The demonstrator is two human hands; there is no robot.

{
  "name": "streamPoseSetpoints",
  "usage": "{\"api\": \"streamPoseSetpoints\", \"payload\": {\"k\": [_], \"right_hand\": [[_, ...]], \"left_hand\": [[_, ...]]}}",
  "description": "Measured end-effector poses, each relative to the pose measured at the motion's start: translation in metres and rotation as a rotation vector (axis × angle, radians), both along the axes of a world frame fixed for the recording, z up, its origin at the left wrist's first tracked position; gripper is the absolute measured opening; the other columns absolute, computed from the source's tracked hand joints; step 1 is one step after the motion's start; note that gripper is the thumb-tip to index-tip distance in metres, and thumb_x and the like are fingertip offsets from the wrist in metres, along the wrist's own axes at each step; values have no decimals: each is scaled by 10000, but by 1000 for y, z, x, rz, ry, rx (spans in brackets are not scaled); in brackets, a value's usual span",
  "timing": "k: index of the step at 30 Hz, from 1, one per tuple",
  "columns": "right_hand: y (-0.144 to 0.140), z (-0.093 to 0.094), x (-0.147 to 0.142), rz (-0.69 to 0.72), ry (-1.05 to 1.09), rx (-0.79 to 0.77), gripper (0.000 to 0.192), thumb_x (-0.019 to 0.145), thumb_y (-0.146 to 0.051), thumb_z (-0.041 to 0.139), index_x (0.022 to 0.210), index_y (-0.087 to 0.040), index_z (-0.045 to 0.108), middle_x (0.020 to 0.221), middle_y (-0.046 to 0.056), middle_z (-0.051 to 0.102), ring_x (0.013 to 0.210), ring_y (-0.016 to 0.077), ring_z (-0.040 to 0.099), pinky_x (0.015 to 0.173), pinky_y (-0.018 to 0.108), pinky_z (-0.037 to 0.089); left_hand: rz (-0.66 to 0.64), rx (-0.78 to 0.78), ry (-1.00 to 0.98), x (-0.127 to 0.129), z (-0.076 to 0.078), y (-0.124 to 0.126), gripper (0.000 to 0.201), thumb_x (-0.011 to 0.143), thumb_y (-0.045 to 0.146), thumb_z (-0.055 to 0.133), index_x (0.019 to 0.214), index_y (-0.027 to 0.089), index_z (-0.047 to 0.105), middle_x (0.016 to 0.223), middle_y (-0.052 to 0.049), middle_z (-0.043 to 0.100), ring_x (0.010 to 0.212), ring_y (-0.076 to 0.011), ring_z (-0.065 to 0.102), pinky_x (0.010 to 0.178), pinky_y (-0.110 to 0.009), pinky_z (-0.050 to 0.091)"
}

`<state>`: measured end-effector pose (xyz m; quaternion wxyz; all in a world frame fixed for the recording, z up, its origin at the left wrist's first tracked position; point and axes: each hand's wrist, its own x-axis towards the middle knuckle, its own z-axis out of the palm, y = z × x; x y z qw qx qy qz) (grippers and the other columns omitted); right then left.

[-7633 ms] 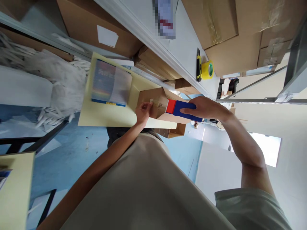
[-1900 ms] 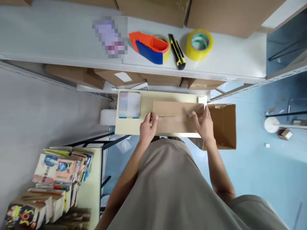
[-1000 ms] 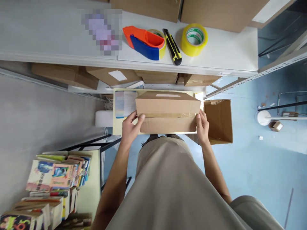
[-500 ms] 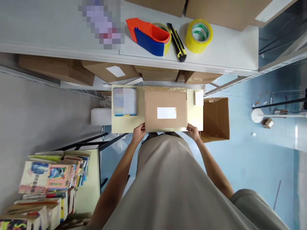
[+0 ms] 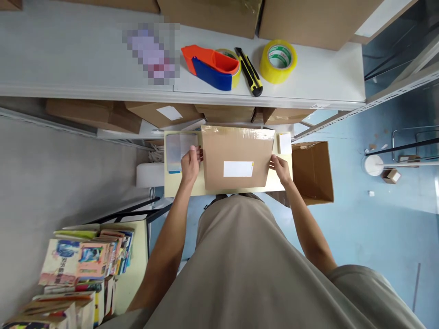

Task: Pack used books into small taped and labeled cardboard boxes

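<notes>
A brown rectangular cardboard box [image 5: 238,152] is occupying three o'clock from the bare left hand [image 5: 190,163], nine o'clock from the right hand [image 5: 281,170]. Both are touching its sides; whether they are pinching is unclear.

Books [image 5: 92,256] (one pinkish) crowd a side table [image 5: 133,278].

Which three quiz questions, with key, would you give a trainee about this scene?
1. Beyond which end of the pale yellow rectangular table does the open brown cardboard carton show: A) left; B) right?
2. True or false: the left hand and right hand are at the same side of the white-labelled brown cardboard box.
3. What lies between the orange-and-blue plastic tape dispenser and the loose round yellow tape roll?
Key: 1 B; 2 false; 3 a black-and-yellow utility knife.
</notes>
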<state>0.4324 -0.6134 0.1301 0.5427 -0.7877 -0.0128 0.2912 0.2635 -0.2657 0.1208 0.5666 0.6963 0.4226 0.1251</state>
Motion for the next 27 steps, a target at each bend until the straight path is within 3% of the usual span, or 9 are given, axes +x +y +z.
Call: {"api": "streamPoseSetpoints", "payload": {"k": [3,5,10,13,17,19,22,24,27], "right_hand": [[-11,13,-18,-27,-34,51,843,1053,-908,519,1381,-174,774,1387,200,812,1261,333,788,1103,528,675],[-16,13,-28,-51,-52,55,834,1033,-922,541,1320,-182,800,1324,180,832,1248,338,789,1118,548,670],[-26,-2,-37,8,-1,-6,885,896,-994,646,1196,-186,844,1150,124,855,1197,343,779,1090,569,680],[-33,0,-34,73,-16,-71,866,894,-988,654,1122,-175,847,1074,122,856,1126,345,785,1054,568,683],[-29,22,-30,11,-125,-120,824,933,-929,704,1255,-181,829,1292,188,847,1233,367,784,1093,541,657],[-23,32,-26,-17,-186,-153,799,894,-881,795,1292,-189,811,1307,197,841,1209,362,790,1015,488,673],[-21,38,-15,-32,-333,-266,612,965,-818,725,980,-207,763,936,107,804,847,254,724,761,369,614],[-26,35,-5,-32,-416,-342,609,1003,-792,651,731,-252,576,675,7,602,648,167,513,620,314,467],[-37,30,7,-51,-430,-380,679,963,-819,646,646,-298,347,586,-68,341,602,126,301,558,309,295]], "left_hand": [[96,-105,-21,-22,14,0,936,1043,984,351,1215,175,789,1010,-149,838,1033,-296,832,877,-387,697],[105,-150,-7,-37,19,-3,995,999,1030,365,1232,167,801,1023,-159,843,1072,-321,844,927,-426,707],[-102,-193,118,-63,26,-12,991,918,1086,446,1113,186,813,1025,-154,839,1143,-385,812,1032,-496,672],[-220,-79,221,-66,30,-14,836,886,994,657,1132,209,804,1090,-134,846,1148,-375,788,1038,-463,639],[-128,-79,121,-57,32,-18,710,853,776,828,1289,217,778,1268,-130,836,1126,-305,790,996,-396,618],[-62,-40,64,-54,27,-17,589,874,723,820,1178,219,788,1118,-81,824,1044,-270,762,930,-353,601],[80,32,52,-54,8,-8,452,927,680,744,887,231,714,794,4,640,855,-208,642,803,-305,531],[189,5,59,-58,-8,2,430,924,638,729,794,237,646,735,28,550,797,-182,576,776,-293,496],[267,-69,94,-66,-28,11,400,882,609,783,840,225,679,791,23,623,837,-180,597,822,-291,507]]}}
